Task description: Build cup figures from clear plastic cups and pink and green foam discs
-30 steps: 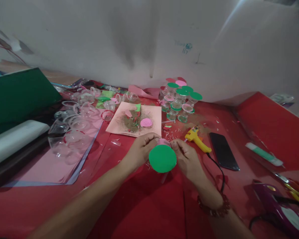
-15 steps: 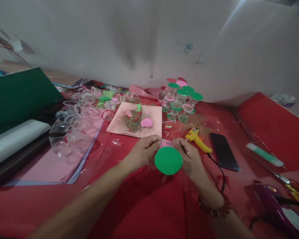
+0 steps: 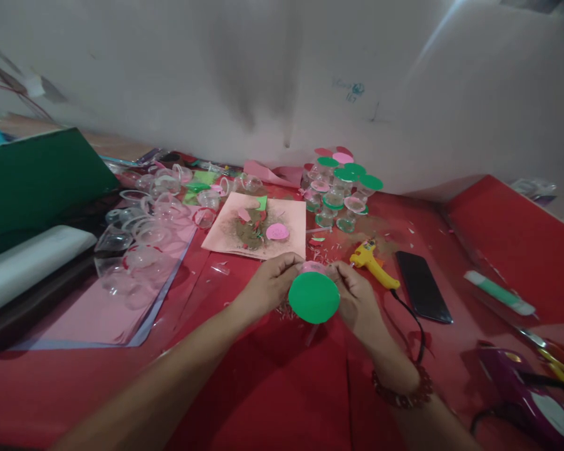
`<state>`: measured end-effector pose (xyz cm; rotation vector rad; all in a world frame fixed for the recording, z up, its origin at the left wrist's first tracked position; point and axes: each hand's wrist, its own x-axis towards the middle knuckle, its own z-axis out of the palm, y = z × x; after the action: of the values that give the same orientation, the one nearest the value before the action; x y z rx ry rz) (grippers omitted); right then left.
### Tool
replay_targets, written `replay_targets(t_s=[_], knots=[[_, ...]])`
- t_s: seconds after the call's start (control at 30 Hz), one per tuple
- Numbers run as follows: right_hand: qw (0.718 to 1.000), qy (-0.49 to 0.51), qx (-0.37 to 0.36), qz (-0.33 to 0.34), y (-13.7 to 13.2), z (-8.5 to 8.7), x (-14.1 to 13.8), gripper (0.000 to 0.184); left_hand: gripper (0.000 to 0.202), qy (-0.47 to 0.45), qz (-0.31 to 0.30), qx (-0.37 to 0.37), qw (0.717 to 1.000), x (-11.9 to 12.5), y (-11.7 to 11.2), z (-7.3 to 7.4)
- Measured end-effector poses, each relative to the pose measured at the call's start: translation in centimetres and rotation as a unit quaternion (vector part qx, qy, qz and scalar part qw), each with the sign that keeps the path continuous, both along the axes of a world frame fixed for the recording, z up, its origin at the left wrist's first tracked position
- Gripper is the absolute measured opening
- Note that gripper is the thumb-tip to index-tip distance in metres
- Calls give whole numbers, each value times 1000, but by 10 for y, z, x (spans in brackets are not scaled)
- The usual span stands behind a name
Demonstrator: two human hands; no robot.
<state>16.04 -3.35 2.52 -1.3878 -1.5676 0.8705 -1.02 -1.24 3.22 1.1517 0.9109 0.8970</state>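
Observation:
Between both hands is a plastic cup piece capped by a green paper disc (image 3: 314, 297) that faces me. A pink rim (image 3: 313, 267) shows beyond the disc, and the rest of the piece is hidden. My left hand (image 3: 278, 283) pinches its left side; my right hand (image 3: 352, 289) grips the right side. Ahead of my hands lies a square of peach paper (image 3: 286, 208), smudged brown, with a round pink paper disc (image 3: 277, 232) on it. To the right of my right hand rests a yellow glue gun (image 3: 376, 266).
Several clear plastic cups (image 3: 155, 232) lie at left over pink sheets (image 3: 98, 313). Stacked cups with green discs (image 3: 355, 169) stand at the back right. A black phone (image 3: 423, 286), scissors (image 3: 552, 351) and a purple device (image 3: 521, 388) are on the right.
The green disc has shifted slightly left and up, tilting a little in my hands. Both hands keep hold of the piece, and the things on the table have not moved.

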Motion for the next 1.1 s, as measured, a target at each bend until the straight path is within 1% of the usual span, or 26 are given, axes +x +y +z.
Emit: replay_targets(t_s=[0.17, 0.33, 0.47, 0.57, 0.73, 0.83, 0.93, 1.1], knots=[[1000, 11, -9, 22, 1, -4, 0, 38, 30, -7, 11, 9, 1000, 0, 1, -1], [999, 16, -9, 45, -1, -5, 1, 38, 24, -17, 36, 24, 999, 0, 2, -1], [1000, -5, 1, 21, -2, -3, 2, 39, 23, -6, 15, 11, 1000, 0, -1, 4], [1000, -18, 8, 4, -1, -4, 4, 39, 26, -8, 2, -4, 1000, 0, -2, 5], [1000, -18, 6, 9, 0, -8, 5, 40, 28, -16, -7, -8, 1000, -1, -1, 4], [1000, -19, -1, 2, 0, -7, 4, 41, 32, -19, -15, -12, 1000, -1, -1, 5], [1000, -14, 2, -11, 0, -3, 2, 43, 32, -16, -2, -4, 1000, 0, -2, 6], [1000, 12, 1, 3, -2, 1, 0, 43, 25, -10, 16, 20, 1000, 0, 0, 5]])
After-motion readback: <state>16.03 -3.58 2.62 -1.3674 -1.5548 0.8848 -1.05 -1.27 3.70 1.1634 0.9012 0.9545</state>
